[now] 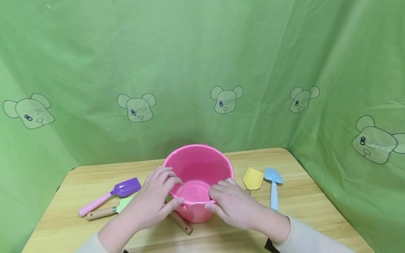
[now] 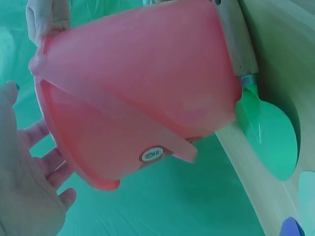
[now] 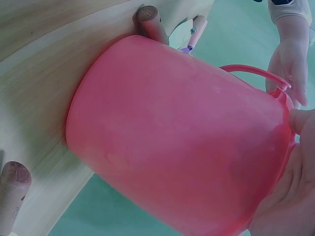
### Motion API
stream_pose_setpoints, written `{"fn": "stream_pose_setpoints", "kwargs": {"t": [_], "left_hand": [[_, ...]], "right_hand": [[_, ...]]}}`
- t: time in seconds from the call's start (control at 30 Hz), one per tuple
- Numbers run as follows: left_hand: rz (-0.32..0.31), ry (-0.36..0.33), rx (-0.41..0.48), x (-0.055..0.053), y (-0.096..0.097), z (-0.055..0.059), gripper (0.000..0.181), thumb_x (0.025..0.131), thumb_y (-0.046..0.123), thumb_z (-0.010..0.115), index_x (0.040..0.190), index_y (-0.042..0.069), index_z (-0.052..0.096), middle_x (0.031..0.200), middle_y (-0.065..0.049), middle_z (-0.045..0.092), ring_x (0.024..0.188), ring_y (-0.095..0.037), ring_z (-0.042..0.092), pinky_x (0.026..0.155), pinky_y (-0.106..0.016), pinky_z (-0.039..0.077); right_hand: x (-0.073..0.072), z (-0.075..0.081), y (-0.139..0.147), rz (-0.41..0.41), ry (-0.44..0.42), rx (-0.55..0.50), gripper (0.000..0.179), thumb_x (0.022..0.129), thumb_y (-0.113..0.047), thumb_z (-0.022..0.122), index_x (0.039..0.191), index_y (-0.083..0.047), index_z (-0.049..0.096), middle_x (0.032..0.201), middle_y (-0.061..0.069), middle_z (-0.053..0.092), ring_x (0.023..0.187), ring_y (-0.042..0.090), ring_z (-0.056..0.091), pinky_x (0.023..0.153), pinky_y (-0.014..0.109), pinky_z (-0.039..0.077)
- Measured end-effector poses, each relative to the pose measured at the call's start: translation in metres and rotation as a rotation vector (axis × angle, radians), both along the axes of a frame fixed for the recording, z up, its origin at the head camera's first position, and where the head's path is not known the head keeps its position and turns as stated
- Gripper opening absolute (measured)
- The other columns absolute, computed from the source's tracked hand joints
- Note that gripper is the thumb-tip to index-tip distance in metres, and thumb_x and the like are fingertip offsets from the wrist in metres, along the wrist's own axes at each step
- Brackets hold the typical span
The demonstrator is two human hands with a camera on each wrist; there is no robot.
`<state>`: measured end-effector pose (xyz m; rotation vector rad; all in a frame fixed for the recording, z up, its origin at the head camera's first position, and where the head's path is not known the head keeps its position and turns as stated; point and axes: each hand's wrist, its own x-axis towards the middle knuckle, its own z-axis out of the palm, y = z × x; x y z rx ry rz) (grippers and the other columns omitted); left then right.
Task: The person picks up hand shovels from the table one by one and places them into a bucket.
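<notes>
Left hand [image 1: 153, 198] lies loosely open at the rim's left, fingers spread; right hand [image 1: 232, 203] grips its near right. Pink bucket [image 1: 197, 161] stands between them on table [image 1: 221, 242]. Green trowel [image 2: 270, 135] lies beside its base; blue trowel [image 1: 274, 195] farther right.

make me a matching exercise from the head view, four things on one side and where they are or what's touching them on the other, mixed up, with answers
1. pink bucket
2. purple shovel
3. yellow shovel
4. blue shovel

A. farthest right
B. left of the pink bucket
C. rim held by the right hand
D. between pink bucket and blue shovel

Pairs: 1-C, 2-B, 3-D, 4-A
</notes>
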<state>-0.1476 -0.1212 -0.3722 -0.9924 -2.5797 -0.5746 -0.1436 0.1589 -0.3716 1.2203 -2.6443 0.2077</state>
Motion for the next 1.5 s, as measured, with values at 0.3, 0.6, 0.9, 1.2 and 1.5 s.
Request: {"fn": "stream_pose_setpoints", "kwargs": {"t": [0.3, 0.6, 0.9, 1.2, 1.5], "left_hand": [[0.062, -0.011, 0.043, -0.004, -0.019, -0.002, 0.050, 0.102, 0.048, 0.051, 0.137, 0.013, 0.055, 0.138, -0.007, 0.050, 0.136, -0.028, 0.039, 0.115, -0.054, 0.028], [0.118, -0.017, 0.070, -0.009, -0.043, -0.005, 0.049, 0.102, 0.040, 0.055, 0.143, 0.014, 0.050, 0.144, -0.010, 0.048, 0.138, -0.034, 0.037, 0.114, -0.060, 0.025], [0.178, -0.028, 0.051, -0.015, -0.080, -0.024, 0.048, 0.103, 0.036, 0.055, 0.142, 0.008, 0.049, 0.143, -0.014, 0.049, 0.135, -0.040, 0.037, 0.110, -0.064, 0.025], [0.280, -0.061, -0.009, -0.014, -0.119, -0.046, 0.046, 0.101, 0.036, 0.058, 0.135, 0.005, 0.054, 0.135, -0.018, 0.054, 0.129, -0.043, 0.043, 0.104, -0.066, 0.029], [0.347, -0.107, -0.029, -0.017, -0.153, -0.061, 0.047, 0.102, 0.033, 0.057, 0.134, 0.000, 0.052, 0.132, -0.027, 0.054, 0.125, -0.049, 0.044, 0.101, -0.070, 0.030]], "right_hand": [[0.000, -0.001, -0.002, -0.005, -0.010, -0.004, 0.028, 0.102, -0.041, 0.054, 0.080, -0.026, 0.047, 0.074, -0.016, 0.038, 0.076, 0.006, 0.039, 0.082, 0.029, 0.038], [0.000, 0.000, -0.004, -0.020, -0.026, 0.002, 0.030, 0.102, -0.045, 0.052, 0.080, -0.027, 0.047, 0.074, -0.017, 0.037, 0.076, 0.006, 0.039, 0.083, 0.029, 0.038], [0.001, 0.003, -0.002, -0.015, -0.020, -0.003, 0.029, 0.102, -0.044, 0.053, 0.081, -0.026, 0.047, 0.075, -0.017, 0.038, 0.077, 0.006, 0.040, 0.083, 0.029, 0.038], [0.000, 0.001, -0.001, 0.003, 0.005, -0.003, 0.032, 0.104, -0.045, 0.049, 0.079, -0.025, 0.046, 0.074, -0.016, 0.036, 0.075, 0.006, 0.039, 0.082, 0.029, 0.038], [-0.001, 0.002, -0.001, 0.001, -0.002, 0.000, 0.034, 0.104, -0.047, 0.046, 0.079, -0.025, 0.047, 0.074, -0.016, 0.037, 0.076, 0.006, 0.040, 0.083, 0.030, 0.039]]}}
